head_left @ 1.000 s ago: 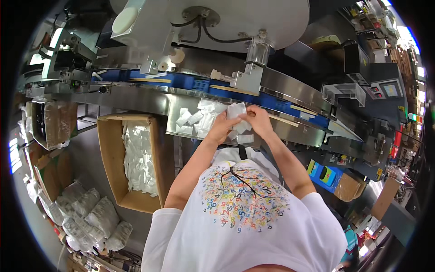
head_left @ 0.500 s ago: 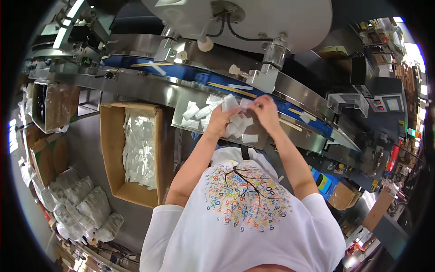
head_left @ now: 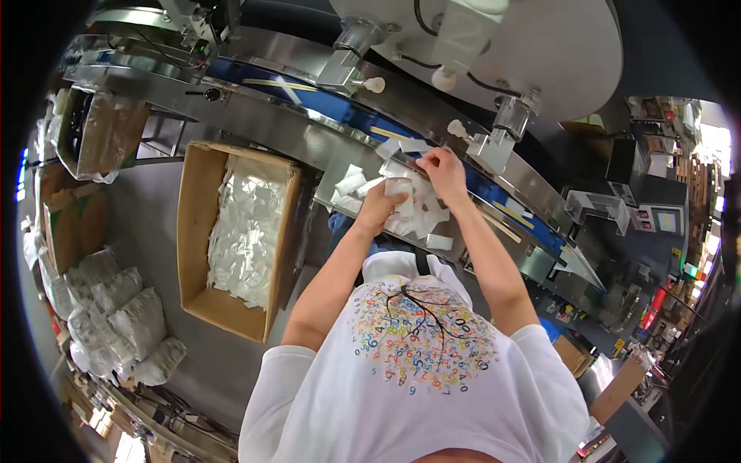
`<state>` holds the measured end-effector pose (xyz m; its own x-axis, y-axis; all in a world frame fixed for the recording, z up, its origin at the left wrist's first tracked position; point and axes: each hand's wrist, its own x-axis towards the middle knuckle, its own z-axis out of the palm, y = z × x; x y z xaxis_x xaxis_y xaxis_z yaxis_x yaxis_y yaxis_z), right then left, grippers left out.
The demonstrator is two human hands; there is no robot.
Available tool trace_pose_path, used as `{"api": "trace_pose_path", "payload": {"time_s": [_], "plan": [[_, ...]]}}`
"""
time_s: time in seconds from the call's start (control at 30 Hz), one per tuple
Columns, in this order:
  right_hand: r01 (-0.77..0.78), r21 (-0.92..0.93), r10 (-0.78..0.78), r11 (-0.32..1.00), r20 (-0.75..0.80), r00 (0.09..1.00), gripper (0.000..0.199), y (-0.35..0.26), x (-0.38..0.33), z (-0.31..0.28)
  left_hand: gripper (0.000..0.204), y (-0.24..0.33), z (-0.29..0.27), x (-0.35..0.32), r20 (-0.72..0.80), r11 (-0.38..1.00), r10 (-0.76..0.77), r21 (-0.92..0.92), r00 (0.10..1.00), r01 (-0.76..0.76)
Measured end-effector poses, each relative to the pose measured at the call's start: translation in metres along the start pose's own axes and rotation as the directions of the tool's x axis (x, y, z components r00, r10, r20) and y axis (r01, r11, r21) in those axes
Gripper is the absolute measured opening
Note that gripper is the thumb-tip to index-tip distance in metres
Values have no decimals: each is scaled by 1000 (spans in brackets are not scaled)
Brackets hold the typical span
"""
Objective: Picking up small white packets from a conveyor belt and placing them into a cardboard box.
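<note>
My left hand (head_left: 378, 207) is closed around a small flat white packet (head_left: 399, 187), low over the steel shelf in front of me. Beyond it, my right hand (head_left: 446, 176) is at the near edge of the blue conveyor belt (head_left: 370, 122). Its thumb and fingers are pinched together, and whatever may be between them is too small to make out. Loose white packets (head_left: 423, 219) lie heaped on the shelf under and between both hands. Just left of my right fingertips, more pale pieces (head_left: 411, 146) overlap the belt's edge.
An open cardboard box (head_left: 191, 231) full of white packets stands at left. Clear plastic bags (head_left: 139, 324) are piled beyond it. A large pale round machine part (head_left: 571, 46) with metal brackets (head_left: 492, 150) overhangs the belt. A control box (head_left: 662, 216) stands at right.
The whole view has turned, shifting the machine rightward. My right hand has drawn back from the packets beside my left hand and is now pinched near the belt's edge.
</note>
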<state>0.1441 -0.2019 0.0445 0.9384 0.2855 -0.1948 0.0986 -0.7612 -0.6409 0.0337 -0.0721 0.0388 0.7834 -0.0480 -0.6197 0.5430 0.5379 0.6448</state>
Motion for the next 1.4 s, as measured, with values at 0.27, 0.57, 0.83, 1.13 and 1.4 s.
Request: {"api": "trace_pose_path", "payload": {"time_s": [0.27,0.57,0.83,1.13,1.4], "plan": [[-303,290,162,908,424,891,21,28,-63,-12,28,-22,16,12,-91,986,92,150,992,-78],[-91,41,98,995,-218,971,15,142,-89,-77,23,-27,48,21,80,997,-74,-3,994,74],[-458,51,441,887,-383,812,22,145,-106,-70,21,-25,71,19,169,987,-158,39,973,153],[-81,-17,65,997,-438,897,18,116,-74,-87,25,-26,68,24,113,988,-150,44,982,146],[-2,11,3,1000,-66,998,38,50,-40,-37,22,-4,41,17,-36,951,-122,-291,992,106]]}}
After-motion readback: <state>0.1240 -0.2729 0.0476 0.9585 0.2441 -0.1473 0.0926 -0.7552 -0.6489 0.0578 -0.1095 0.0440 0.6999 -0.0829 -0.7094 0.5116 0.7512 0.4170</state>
